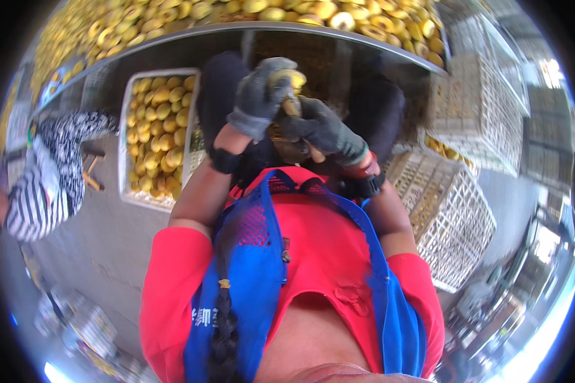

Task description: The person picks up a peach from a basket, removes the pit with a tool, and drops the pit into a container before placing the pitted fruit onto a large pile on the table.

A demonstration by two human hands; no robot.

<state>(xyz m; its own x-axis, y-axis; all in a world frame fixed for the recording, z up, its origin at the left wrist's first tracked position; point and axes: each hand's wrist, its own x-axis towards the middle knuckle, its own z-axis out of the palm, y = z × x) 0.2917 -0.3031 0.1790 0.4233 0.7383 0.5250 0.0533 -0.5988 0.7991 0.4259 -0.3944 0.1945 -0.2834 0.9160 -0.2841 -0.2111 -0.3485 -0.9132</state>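
Above my lap, my left hand (261,95), in a dark grey knit glove, grips a yellow peach (294,80). The fruit is partly hidden by the glove's fingers. My right hand (323,129), gloved likewise, is closed just below it, close against the left hand. A tan handle (317,154) sticks out from the bottom of my right fist, seemingly of a small hand tool. The tool's working end is hidden or blurred. Beyond my knees, halved yellow peaches (342,21) lie heaped on a metal-edged table (287,26).
A white plastic crate (123,143) of whole yellow peaches (160,129) stands on the floor at left. White lattice crates (455,234) stand at right, with taller crate stacks (479,105) behind. At far left sits another person (43,191) in striped clothing, by the table.
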